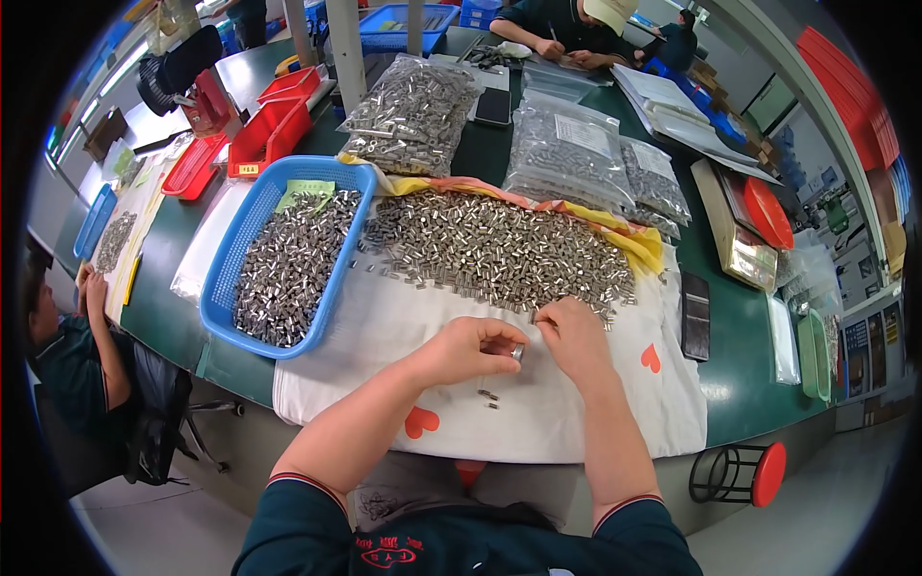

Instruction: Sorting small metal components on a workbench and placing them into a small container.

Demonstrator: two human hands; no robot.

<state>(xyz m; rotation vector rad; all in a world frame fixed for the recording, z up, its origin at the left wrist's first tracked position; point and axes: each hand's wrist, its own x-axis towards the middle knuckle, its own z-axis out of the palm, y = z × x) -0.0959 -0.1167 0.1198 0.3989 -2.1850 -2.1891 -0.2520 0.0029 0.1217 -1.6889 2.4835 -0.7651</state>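
**My left fingers (501,365) hold a metal piece (518,352) over bare cloth (567,422)**

At left, the blue basket (223,278) bounds my space; beside it, bare cloth runs to the near edge of the counter (759,408). My left fingers are closed around the shiny piece; I can't make out its long axis. Just nearer, loose cylinders (493,405) lie roughly left to right lengthwise. On the far side the pile (509,250) blocks me, its pieces pointing every direction. My right fingers (555,312) are pinched together at its near edge; whether they grip one I can't tell. Farther right, open cloth reaches toward a black case (695,317).
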